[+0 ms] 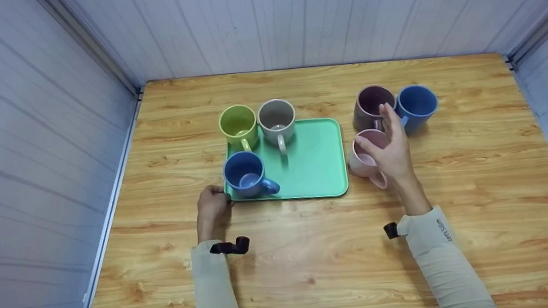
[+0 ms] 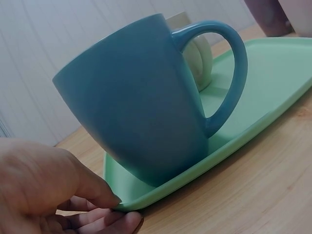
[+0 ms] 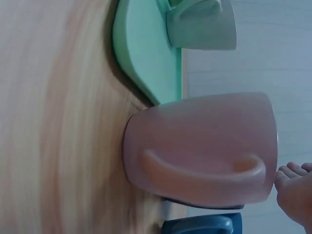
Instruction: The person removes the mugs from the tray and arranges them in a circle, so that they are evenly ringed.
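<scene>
A pale beige left sleeve (image 1: 214, 293) and a matching right sleeve (image 1: 442, 258) are worn, the latter creased and printed near the wrist with small dark lettering (image 1: 444, 230). A bent black left wrist mount (image 1: 231, 247) and a black right wrist mount (image 1: 391, 230) are worn at the cuffs; the left hand (image 1: 212, 205) and right hand (image 1: 394, 156) are uncovered.

The left hand (image 1: 213, 204) pinches, thumb above the curled fingers, its forearm (image 1: 214, 288) stretched forward. The right hand (image 1: 394, 156) holds its fingers extended, thumb spread apart, forearm (image 1: 444, 258) slanting inward.
</scene>
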A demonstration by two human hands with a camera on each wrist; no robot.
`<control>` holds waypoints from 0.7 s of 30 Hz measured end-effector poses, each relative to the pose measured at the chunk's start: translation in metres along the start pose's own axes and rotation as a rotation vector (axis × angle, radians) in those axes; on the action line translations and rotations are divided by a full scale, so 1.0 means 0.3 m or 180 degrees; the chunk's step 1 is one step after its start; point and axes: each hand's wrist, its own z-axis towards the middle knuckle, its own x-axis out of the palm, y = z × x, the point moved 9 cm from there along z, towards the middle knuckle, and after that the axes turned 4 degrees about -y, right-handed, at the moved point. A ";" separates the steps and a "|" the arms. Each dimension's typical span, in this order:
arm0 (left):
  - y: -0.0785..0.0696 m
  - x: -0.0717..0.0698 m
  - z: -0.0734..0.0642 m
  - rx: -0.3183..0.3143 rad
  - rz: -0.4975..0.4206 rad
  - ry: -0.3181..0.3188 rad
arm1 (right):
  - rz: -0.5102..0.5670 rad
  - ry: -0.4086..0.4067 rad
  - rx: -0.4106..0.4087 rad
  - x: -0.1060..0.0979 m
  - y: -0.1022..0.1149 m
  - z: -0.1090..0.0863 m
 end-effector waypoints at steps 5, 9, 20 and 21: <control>-0.002 0.000 0.001 0.0005 0.0079 0.0029 | -0.0149 0.0191 -0.0046 0.054 0.024 0.028; -0.002 0.000 0.002 0.0001 0.0123 0.0022 | -0.0314 0.0342 0.0010 0.095 0.026 0.060; 0.004 0.003 0.001 -0.0127 0.0041 0.0036 | -0.0579 0.0615 -0.0147 0.217 -0.028 0.138; 0.004 0.002 0.001 -0.0126 0.0050 0.0028 | -0.0634 0.0630 -0.0157 0.227 -0.028 0.140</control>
